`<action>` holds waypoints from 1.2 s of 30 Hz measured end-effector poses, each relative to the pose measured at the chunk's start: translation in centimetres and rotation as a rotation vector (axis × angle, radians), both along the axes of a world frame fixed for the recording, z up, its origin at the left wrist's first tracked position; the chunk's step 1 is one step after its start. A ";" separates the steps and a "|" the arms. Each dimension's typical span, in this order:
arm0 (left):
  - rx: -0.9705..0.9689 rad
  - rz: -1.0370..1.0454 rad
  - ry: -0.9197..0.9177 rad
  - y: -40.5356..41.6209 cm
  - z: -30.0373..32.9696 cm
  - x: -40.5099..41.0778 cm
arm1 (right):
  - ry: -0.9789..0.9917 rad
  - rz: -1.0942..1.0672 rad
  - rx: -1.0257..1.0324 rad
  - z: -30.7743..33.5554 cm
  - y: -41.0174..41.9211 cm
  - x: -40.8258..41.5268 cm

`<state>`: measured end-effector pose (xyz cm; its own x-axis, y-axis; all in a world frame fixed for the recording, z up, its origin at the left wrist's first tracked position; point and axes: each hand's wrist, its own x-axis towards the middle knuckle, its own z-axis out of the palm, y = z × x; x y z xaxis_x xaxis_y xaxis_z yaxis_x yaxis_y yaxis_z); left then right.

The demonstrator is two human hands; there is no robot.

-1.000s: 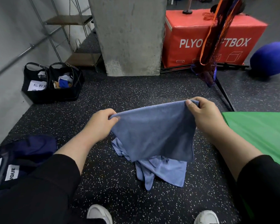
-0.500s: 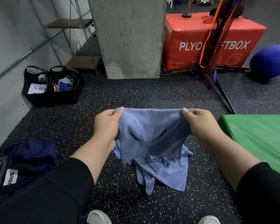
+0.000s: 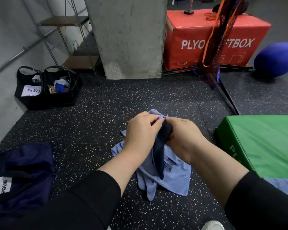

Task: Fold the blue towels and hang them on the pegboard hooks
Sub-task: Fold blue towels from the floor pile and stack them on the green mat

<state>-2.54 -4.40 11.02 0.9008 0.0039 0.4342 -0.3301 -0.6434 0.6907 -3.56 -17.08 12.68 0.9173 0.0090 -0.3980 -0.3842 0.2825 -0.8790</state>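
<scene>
My left hand [image 3: 140, 130] and my right hand [image 3: 181, 135] meet in the middle of the view, both pinching the top corners of a blue towel [image 3: 160, 151] that hangs folded in half between them, its inner fold in shadow. Under it on the speckled floor lies a crumpled heap of more blue towels [image 3: 176, 178]. Another bit of blue cloth [image 3: 283, 185] shows at the right by my sleeve. No pegboard or hooks are in view.
A green mat [image 3: 263, 143] lies to the right, a dark blue bag [image 3: 20, 171] to the left. Two black bags [image 3: 47, 87] stand by the wall near a wire shelf [image 3: 70, 39]. Behind are a concrete pillar [image 3: 128, 37], a red plyo box [image 3: 214, 39], hanging netting [image 3: 213, 52] and a blue ball [image 3: 276, 60].
My hands came together from a wide spread, bringing the towel's two top corners together so the towel now hangs doubled over.
</scene>
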 end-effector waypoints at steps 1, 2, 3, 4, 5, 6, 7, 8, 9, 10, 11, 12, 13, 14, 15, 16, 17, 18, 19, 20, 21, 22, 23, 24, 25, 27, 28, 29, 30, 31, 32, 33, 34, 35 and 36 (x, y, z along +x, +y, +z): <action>0.023 -0.003 -0.034 0.0 -0.2 0.1 | 0.007 -0.013 0.019 0.1 -0.1 0.1; 0.046 -0.003 -0.061 0.0 -0.3 0.1 | 0.007 -0.028 0.033 0.2 -0.1 0.2; 0.073 -0.002 -0.088 0.0 -0.4 0.2 | 0.006 -0.036 0.043 0.1 -0.3 0.4; 0.096 -0.001 -0.107 0.0 -0.5 0.2 | 0.000 -0.042 0.047 0.2 -0.4 0.3; 0.110 -0.001 -0.124 -0.1 -0.5 0.2 | -0.004 -0.041 0.054 0.4 -0.4 0.3; 0.112 -0.002 -0.131 -0.3 -0.5 0.1 | -0.007 -0.026 0.063 0.4 -0.3 0.3; 0.104 -0.006 -0.137 -0.4 -0.5 0.0 | -0.008 -0.016 0.058 0.1 -0.2 0.3; 0.091 -0.014 -0.141 -0.6 -0.4 -0.1 | -0.002 -0.014 0.036 0.0 -0.1 0.3; 0.080 -0.022 -0.146 -0.7 -0.3 -0.3 | 0.008 -0.022 0.022 0.0 0.1 0.2; 0.070 -0.025 -0.142 -0.9 -0.2 -0.4 | 0.014 -0.021 0.028 -0.1 0.2 0.2; 0.062 -0.025 -0.129 -1.0 -0.3 -0.4 | 0.024 -0.007 0.056 -0.2 0.2 0.2; 0.060 -0.035 -0.106 -1.0 -0.3 -0.4 | 0.020 0.017 0.096 -0.1 0.2 0.2; 0.067 -0.060 -0.067 -1.2 -0.2 -0.5 | 0.009 0.037 0.129 0.1 0.2 0.1; 0.090 -0.109 -0.002 -1.4 -0.3 -0.6 | -0.004 0.056 0.128 0.3 -0.1 0.0; 0.121 -0.182 0.076 -1.7 -0.2 -0.8 | -0.027 0.064 0.106 0.4 -0.5 0.1; 0.142 -0.260 0.157 -1.9 0.0 -0.9 | -0.050 0.060 0.059 0.3 -0.9 0.3; 0.135 -0.332 0.229 -2.0 0.2 -1.1 | -0.061 0.042 -0.005 0.5 -1.2 0.5; 0.095 -0.380 0.286 -1.8 0.5 -1.2 | -0.065 0.016 -0.067 0.4 -1.7 0.8; 0.033 -0.374 0.310 -1.4 0.8 -1.2 | -0.063 -0.005 -0.119 0.4 -2.2 1.0; -0.006 -0.314 0.287 -0.7 1.1 -1.0 | -0.060 -0.017 -0.164 0.5 -2.6 1.3; 0.002 -0.212 0.220 0.2 1.4 -0.6 | -0.067 -0.005 -0.204 0.7 -2.9 1.3; 0.074 -0.102 0.130 1.1 1.7 -0.2 | -0.088 0.034 -0.248 0.9 -3.1 1.3; 0.174 -0.019 0.054 2.0 2.1 0.3 | -0.116 0.090 -0.298 1.2 -3.2 1.2; 0.266 0.007 0.043 2.8 2.3 0.8 | -0.139 0.147 -0.359 1.4 -3.4 1.1; 0.346 -0.027 0.111 3.4 2.6 1.1 | -0.168 0.196 -0.417 1.6 -3.4 1.0; 0.427 -0.185 0.302 4.4 2.6 1.5 | -0.233 0.280 -0.508 1.8 -3.5 0.7; 0.439 -0.277 0.379 4.6 2.4 1.5 | -0.259 0.312 -0.554 2.0 -3.5 0.6; 0.411 -0.355 0.437 4.6 2.2 1.3 | -0.283 0.340 -0.607 2.2 -3.6 0.5; 0.388 -0.392 0.474 4.6 1.9 1.2 | -0.316 0.373 -0.687 2.4 -3.7 0.5; 0.399 -0.377 0.489 4.6 1.7 1.1 | -0.361 0.408 -0.787 2.6 -3.9 0.5; 0.432 -0.327 0.482 4.6 1.7 1.1 | -0.400 0.442 -0.909 2.8 -4.1 0.5; 0.475 -0.263 0.454 4.6 1.9 1.1 | -0.426 0.469 -1.032 2.7 -4.4 0.5; 0.513 -0.202 0.418 4.8 2.1 1.2 | -0.424 0.478 -1.115 2.5 -4.6 0.6; 0.525 -0.156 0.385 4.9 2.3 1.3 | -0.410 0.471 -1.153 2.3 -4.7 0.7; 0.527 -0.121 0.359 5.0 2.5 1.3 | -0.398 0.458 -1.164 2.0 -4.7 0.7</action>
<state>-1.22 0.60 13.53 0.9709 -0.2384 0.0222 -0.2293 -0.8990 0.3732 -2.90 -21.79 14.68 0.9785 0.1860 -0.0888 0.0981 -0.7993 -0.5929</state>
